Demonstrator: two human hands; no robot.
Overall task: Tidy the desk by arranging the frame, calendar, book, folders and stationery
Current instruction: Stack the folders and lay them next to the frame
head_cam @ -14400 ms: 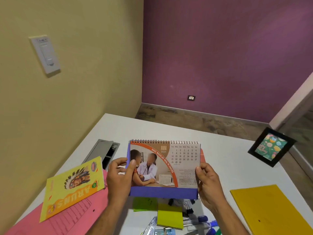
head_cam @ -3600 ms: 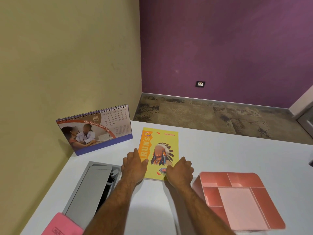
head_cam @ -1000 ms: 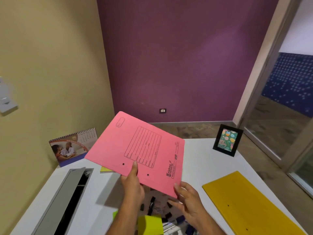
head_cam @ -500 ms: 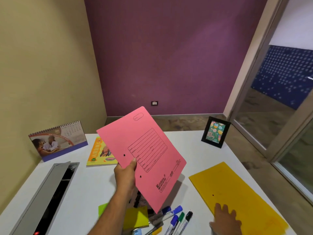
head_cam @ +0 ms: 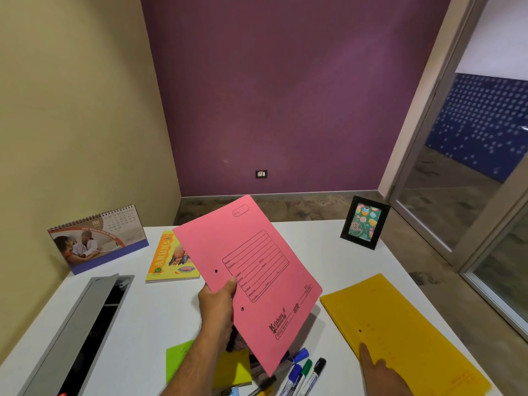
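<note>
1. I see my left hand raised over the middle of the desk, forearm coming up from the bottom edge of the view, wrist slightly bent back.
2. Its grip is grasping the pink folder: the thumb lies on the printed front near the punched holes, and the other fingers are hidden behind the cover. The folder is held off the desk, tilted, with its printed face toward me and one corner pointing down at the markers.
3. My right hand is low at the right, and its grip is released: the extended fingers press flat on the near part of the yellow folder, which lies flat on the right side of the desk.
4. The calendar stands at the far left by the beige wall, and the yellow book lies flat just to the right of it.
5. The black picture frame stands upright at the far right corner.
6. Green and yellow sticky notes lie near my left forearm, beside the markers.
7. A grey cable hatch stands open along the left side of the desk.
</note>
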